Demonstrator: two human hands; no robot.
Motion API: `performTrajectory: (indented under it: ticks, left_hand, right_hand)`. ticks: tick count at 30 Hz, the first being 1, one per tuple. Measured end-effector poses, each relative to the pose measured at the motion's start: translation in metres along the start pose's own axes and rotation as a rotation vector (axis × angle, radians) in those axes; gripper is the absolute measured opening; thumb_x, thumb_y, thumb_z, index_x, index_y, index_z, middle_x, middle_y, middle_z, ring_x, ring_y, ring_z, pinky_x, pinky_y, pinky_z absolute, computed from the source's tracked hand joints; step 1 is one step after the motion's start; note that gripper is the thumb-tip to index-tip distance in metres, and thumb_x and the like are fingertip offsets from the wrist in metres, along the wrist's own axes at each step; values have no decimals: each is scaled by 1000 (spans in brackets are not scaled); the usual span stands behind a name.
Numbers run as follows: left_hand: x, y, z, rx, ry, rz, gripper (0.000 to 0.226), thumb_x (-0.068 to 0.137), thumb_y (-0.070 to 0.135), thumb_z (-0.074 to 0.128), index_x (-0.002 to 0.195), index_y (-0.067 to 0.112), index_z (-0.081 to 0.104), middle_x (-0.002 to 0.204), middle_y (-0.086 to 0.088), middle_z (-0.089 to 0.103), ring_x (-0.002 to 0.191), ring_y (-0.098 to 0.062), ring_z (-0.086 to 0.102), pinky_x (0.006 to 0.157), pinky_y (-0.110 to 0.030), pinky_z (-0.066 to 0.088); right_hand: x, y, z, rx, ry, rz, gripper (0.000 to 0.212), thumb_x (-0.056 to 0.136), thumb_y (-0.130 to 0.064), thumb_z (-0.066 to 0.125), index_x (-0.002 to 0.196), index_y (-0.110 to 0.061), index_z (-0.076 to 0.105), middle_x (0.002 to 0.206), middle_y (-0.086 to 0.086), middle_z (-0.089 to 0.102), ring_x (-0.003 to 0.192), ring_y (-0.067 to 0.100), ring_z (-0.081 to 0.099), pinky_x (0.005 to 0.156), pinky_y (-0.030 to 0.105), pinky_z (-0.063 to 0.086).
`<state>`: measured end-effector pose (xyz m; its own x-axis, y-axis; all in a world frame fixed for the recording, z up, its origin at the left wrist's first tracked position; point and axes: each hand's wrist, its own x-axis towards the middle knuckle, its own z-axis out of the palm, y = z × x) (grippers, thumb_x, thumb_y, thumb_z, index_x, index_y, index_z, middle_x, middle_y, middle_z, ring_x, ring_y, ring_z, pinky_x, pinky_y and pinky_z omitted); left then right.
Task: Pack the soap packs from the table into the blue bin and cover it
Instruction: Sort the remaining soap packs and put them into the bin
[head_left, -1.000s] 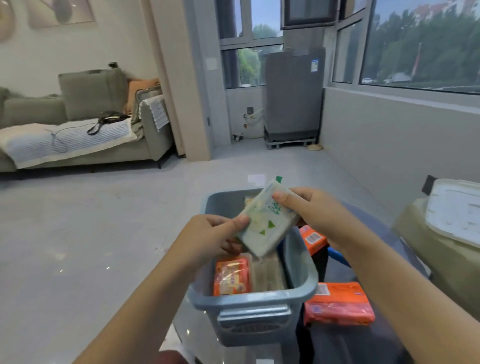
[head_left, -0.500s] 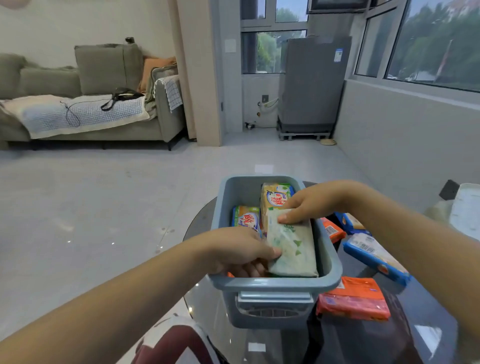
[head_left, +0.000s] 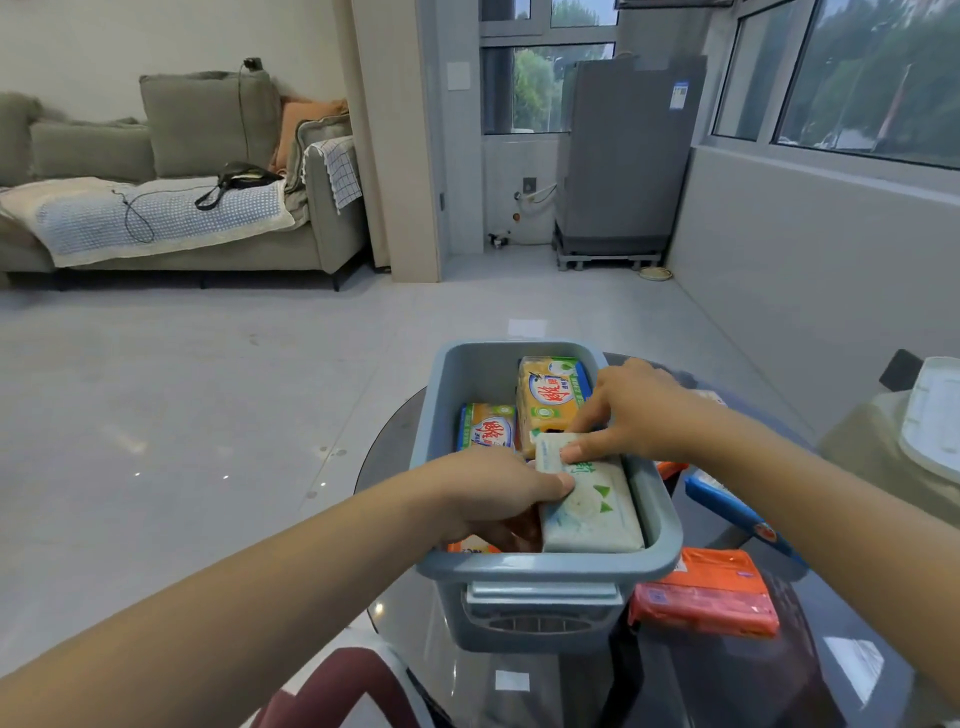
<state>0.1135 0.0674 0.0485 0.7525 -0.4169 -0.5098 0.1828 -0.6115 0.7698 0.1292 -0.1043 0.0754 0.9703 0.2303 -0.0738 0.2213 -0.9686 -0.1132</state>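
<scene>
- We see the white-green soap pack (head_left: 587, 499) lying flat inside the blue bin (head_left: 545, 566), at its near right side.
- Our left hand (head_left: 493, 493) has its grip curled round the pack's left edge, thumb on top.
- Our right hand (head_left: 631, 410) presses fingertips on the pack's far end, fingers bent.
- Two yellow soap packs (head_left: 550, 400) lie further back in the bin.
- An orange pack (head_left: 706, 592) and a blue pack (head_left: 727, 504) remain on the glass counter (head_left: 727, 675), right of the bin.
</scene>
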Motion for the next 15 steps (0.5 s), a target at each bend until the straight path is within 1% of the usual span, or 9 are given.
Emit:
performTrajectory:
  ticks: [2, 3, 6, 8, 9, 11, 13, 14, 15]
  left_hand:
    - [0, 2, 5, 181, 58, 32, 50, 91, 47, 48, 115, 5, 59, 108, -12, 67, 98, -29, 65, 95, -43, 51]
    - [-1, 4, 7, 259, 77, 46, 52, 93, 49, 43, 117, 5, 58, 114, -14, 66, 104, -31, 63, 98, -44, 49]
    - [-4, 5, 10, 333, 79, 69, 54, 95, 49, 36, 121, 7, 58, 119, -14, 64, 109, -31, 61, 100, -43, 47]
    - [-6, 3, 9, 330, 83, 79, 53, 95, 50, 37, 123, 10, 58, 119, -9, 64, 108, -27, 60, 100, -40, 46]
    - [-7, 2, 9, 306, 101, 81, 52, 94, 51, 39, 120, 12, 60, 113, -6, 65, 102, -23, 62, 96, -36, 47]
    - [-9, 0, 7, 229, 171, 115, 46, 92, 51, 44, 105, 14, 67, 93, -1, 67, 79, -12, 61, 77, -24, 50]
    - [-11, 0, 8, 180, 269, 204, 39, 93, 48, 45, 81, 18, 66, 69, 7, 61, 58, 3, 54, 53, -13, 41]
    - [-13, 1, 11, 163, 321, 263, 36, 93, 45, 45, 74, 21, 62, 65, 10, 56, 55, 7, 53, 49, -9, 36]
    - [-16, 2, 15, 137, 358, 317, 30, 93, 43, 46, 80, 23, 63, 71, 13, 58, 63, 10, 55, 54, -7, 38]
  right_hand:
    - [-2, 3, 4, 22, 26, 11, 41, 69, -67, 53, 102, -46, 66, 79, -19, 38, 93, 15, 31, 76, 30, 27]
    - [-2, 6, 6, 75, 28, 10, 40, 70, -65, 54, 103, -46, 66, 78, -21, 34, 93, 14, 29, 76, 29, 26]
    - [-7, 12, 13, 230, 51, -23, 36, 75, -58, 57, 106, -44, 65, 82, -25, 34, 95, 13, 28, 79, 29, 25]
    - [-12, 16, 19, 290, 108, -48, 32, 77, -52, 59, 107, -43, 64, 86, -23, 40, 99, 13, 31, 82, 31, 27]
    - [-16, 17, 22, 328, 146, -56, 29, 78, -49, 60, 107, -43, 63, 89, -20, 43, 102, 14, 33, 84, 32, 29]
    - [-26, 20, 28, 436, 229, -65, 24, 79, -43, 63, 103, -46, 62, 96, -17, 48, 103, 14, 39, 85, 34, 35]
    - [-39, 22, 31, 550, 305, -66, 21, 81, -40, 62, 101, -46, 62, 104, -14, 55, 102, 13, 47, 85, 34, 42]
    - [-45, 22, 33, 600, 348, -61, 20, 83, -38, 60, 102, -43, 64, 107, -12, 58, 102, 11, 51, 85, 35, 46]
    - [-52, 23, 35, 637, 395, -52, 19, 85, -35, 58, 102, -40, 65, 107, -10, 60, 100, 9, 53, 85, 35, 48]
